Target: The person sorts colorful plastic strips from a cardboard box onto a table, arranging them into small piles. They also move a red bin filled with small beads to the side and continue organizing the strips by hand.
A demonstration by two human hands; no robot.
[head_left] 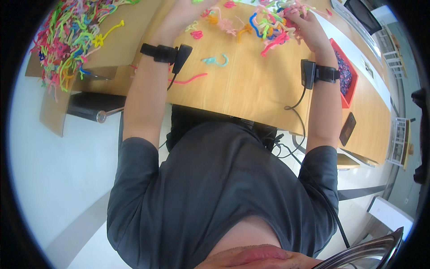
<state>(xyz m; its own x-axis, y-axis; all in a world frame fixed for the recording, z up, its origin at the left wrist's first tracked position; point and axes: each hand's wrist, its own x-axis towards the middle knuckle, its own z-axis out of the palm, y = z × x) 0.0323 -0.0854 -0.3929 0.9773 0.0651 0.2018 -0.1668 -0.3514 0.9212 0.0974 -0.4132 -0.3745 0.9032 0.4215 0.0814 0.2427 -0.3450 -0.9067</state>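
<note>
My right hand [310, 28] touches a tangled heap of coloured pipe cleaners [268, 30] on the wooden table [258, 84]. Its fingertips are among the pink stems, and whether they grip any is hidden. My left hand [189, 10] is at the top edge of the view with its fingers cut off. Close to it lie a small pink twisted piece [197, 34] and a pink pipe-cleaner flower [228, 26]. Nearer to me are a light blue hooked piece [215, 60] and a loose pink-red stem [189, 79].
A large pile of pipe cleaners [72, 43] spills over cardboard [121, 43] on the left. A red tray [352, 89] of small purple-blue bits stands beyond my right forearm, near a dark phone [347, 129]. A cable [299, 114] hangs from my right wrist device.
</note>
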